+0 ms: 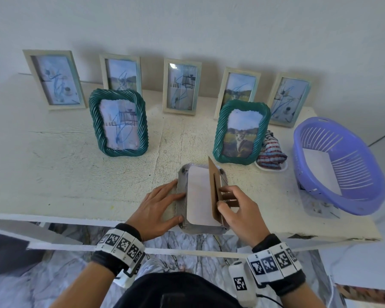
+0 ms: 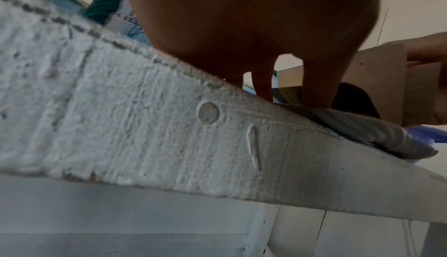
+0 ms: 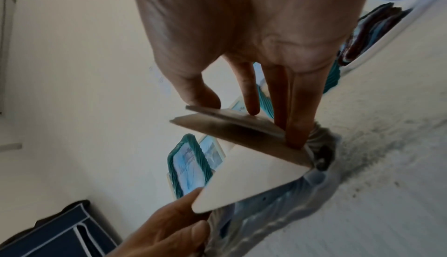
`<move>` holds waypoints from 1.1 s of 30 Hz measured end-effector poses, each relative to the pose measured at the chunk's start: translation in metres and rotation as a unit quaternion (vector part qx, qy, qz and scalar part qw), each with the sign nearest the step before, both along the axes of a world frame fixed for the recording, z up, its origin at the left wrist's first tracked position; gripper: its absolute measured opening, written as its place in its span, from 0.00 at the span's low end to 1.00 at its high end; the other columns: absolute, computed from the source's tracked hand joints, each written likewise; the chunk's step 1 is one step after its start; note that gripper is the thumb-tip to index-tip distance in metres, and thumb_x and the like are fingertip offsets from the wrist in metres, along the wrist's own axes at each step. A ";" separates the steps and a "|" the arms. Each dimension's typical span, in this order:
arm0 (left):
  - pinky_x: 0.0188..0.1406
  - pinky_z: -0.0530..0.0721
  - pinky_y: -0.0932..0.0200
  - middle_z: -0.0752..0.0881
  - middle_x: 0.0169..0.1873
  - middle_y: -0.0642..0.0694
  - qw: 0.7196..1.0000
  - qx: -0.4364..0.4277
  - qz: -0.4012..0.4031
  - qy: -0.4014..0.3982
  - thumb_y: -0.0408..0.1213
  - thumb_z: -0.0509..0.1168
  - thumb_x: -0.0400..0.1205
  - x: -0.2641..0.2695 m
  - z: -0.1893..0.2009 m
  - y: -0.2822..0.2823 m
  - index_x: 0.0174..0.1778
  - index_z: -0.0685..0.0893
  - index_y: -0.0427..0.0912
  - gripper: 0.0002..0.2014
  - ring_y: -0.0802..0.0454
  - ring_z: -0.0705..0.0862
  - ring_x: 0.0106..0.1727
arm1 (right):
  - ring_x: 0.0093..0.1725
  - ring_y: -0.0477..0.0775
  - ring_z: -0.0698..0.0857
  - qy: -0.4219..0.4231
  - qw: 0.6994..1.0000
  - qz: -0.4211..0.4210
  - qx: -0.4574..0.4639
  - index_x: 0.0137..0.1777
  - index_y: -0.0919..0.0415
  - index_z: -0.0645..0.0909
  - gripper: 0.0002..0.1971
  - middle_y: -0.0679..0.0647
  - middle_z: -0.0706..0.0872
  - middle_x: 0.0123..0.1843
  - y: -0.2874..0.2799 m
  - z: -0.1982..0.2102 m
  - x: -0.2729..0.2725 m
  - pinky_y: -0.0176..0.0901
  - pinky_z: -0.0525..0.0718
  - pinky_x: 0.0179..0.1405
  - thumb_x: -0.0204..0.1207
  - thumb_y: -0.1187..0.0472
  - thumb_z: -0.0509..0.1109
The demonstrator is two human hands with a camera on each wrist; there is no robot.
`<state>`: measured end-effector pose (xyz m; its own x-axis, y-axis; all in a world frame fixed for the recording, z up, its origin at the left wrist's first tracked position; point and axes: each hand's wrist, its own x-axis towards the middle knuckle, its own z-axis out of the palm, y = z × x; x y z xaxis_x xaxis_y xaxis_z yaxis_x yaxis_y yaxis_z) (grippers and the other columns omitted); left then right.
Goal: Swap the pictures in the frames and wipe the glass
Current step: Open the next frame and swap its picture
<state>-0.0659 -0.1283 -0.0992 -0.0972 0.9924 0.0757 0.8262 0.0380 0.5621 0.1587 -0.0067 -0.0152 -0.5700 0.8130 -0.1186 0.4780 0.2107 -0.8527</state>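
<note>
A grey-backed picture frame [image 1: 181, 185] lies face down at the table's front edge. The white back of a picture [image 1: 198, 196] shows inside it. My right hand [image 1: 228, 202] pinches the brown cardboard backing board [image 1: 214, 185] between thumb and fingers and holds it up on edge over the frame's right side. In the right wrist view the board [image 3: 241, 133] stands tilted above the picture [image 3: 254, 177]. My left hand [image 1: 163, 203] lies flat on the frame's left side, fingers straight, thumb at the near left corner. The frame's glass is hidden underneath.
Two green twisted frames [image 1: 118, 123] [image 1: 241, 130] stand mid-table, and several cream frames [image 1: 180, 85] line the wall. A striped cloth [image 1: 271, 152] sits on a small white dish right of the cat picture. A purple basket [image 1: 365, 174] holding white paper stands at the far right.
</note>
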 end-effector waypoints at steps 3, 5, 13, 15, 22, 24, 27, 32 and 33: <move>0.76 0.60 0.52 0.56 0.84 0.57 1.000 0.003 0.004 -0.006 0.66 0.59 0.78 0.001 0.001 0.000 0.77 0.70 0.58 0.32 0.56 0.57 0.82 | 0.50 0.33 0.83 0.011 1.000 -0.009 -0.018 0.59 0.48 0.80 0.13 0.40 0.87 0.50 0.000 0.001 0.002 0.22 0.78 0.46 0.77 0.60 0.70; 0.76 0.61 0.52 0.56 0.84 0.58 1.000 0.002 0.009 -0.009 0.66 0.59 0.78 0.002 0.002 0.000 0.78 0.68 0.58 0.33 0.57 0.57 0.82 | 0.49 0.34 0.84 0.007 1.000 -0.003 -0.012 0.60 0.48 0.80 0.13 0.41 0.87 0.50 -0.002 0.001 0.002 0.22 0.78 0.46 0.77 0.60 0.71; 0.75 0.61 0.51 0.56 0.84 0.53 1.000 0.011 -0.003 0.001 0.64 0.59 0.79 0.002 0.001 -0.001 0.80 0.63 0.67 0.31 0.53 0.57 0.82 | 0.48 0.32 0.83 -0.008 1.000 0.002 0.017 0.60 0.52 0.80 0.13 0.41 0.86 0.50 -0.005 0.004 -0.002 0.20 0.77 0.43 0.77 0.60 0.70; 0.75 0.62 0.49 0.57 0.84 0.52 1.000 0.016 -0.002 0.005 0.64 0.59 0.79 0.001 -0.001 -0.001 0.78 0.69 0.65 0.29 0.51 0.59 0.82 | 0.47 0.34 0.84 -0.003 1.000 -0.008 0.009 0.59 0.51 0.80 0.12 0.42 0.87 0.49 -0.004 0.006 -0.001 0.22 0.79 0.42 0.77 0.61 0.69; 0.75 0.61 0.51 0.58 0.83 0.53 1.000 0.027 -0.004 -0.003 0.65 0.59 0.79 0.001 -0.003 0.000 0.76 0.70 0.66 0.28 0.52 0.59 0.81 | 0.33 0.48 0.85 0.125 0.976 -0.108 -0.144 0.54 0.57 0.83 0.16 0.56 0.91 0.39 0.016 0.030 0.026 0.44 0.83 0.33 0.81 0.74 0.57; 0.75 0.62 0.50 0.58 0.83 0.53 0.999 0.032 -0.005 -0.005 0.64 0.60 0.79 0.001 -0.004 0.000 0.76 0.71 0.66 0.27 0.52 0.60 0.81 | 0.36 0.49 0.86 0.111 0.977 -0.127 -0.134 0.54 0.56 0.83 0.16 0.54 0.91 0.39 0.028 0.031 0.042 0.46 0.83 0.35 0.81 0.74 0.57; 0.75 0.61 0.51 0.57 0.83 0.55 0.999 0.032 -0.003 -0.006 0.64 0.60 0.79 0.001 -0.004 0.000 0.76 0.70 0.66 0.27 0.53 0.59 0.81 | 0.41 0.53 0.89 0.004 0.993 -0.103 -0.060 0.54 0.51 0.82 0.12 0.52 0.91 0.42 0.042 0.024 0.060 0.44 0.87 0.38 0.79 0.68 0.64; 0.75 0.59 0.52 0.56 0.83 0.56 1.000 0.030 -0.002 -0.007 0.64 0.59 0.79 0.001 -0.004 -0.001 0.76 0.70 0.67 0.28 0.57 0.57 0.81 | 0.47 0.50 0.83 -0.217 0.969 -0.025 0.117 0.62 0.52 0.81 0.16 0.51 0.86 0.50 0.037 -0.002 0.059 0.44 0.83 0.49 0.76 0.53 0.71; 0.75 0.60 0.52 0.57 0.83 0.56 1.000 0.030 -0.002 -0.007 0.64 0.59 0.79 0.001 -0.004 -0.001 0.76 0.70 0.67 0.28 0.56 0.57 0.81 | 0.48 0.52 0.82 -0.246 0.958 -0.012 0.145 0.64 0.54 0.80 0.18 0.53 0.84 0.51 0.033 -0.006 0.055 0.43 0.81 0.49 0.76 0.51 0.70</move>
<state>-0.0646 -0.1291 -0.1030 -0.0952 0.9864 0.1337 0.8187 0.0012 0.5742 0.2133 0.0265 -0.0209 -0.4840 0.8644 -0.1361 0.8149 0.3886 -0.4299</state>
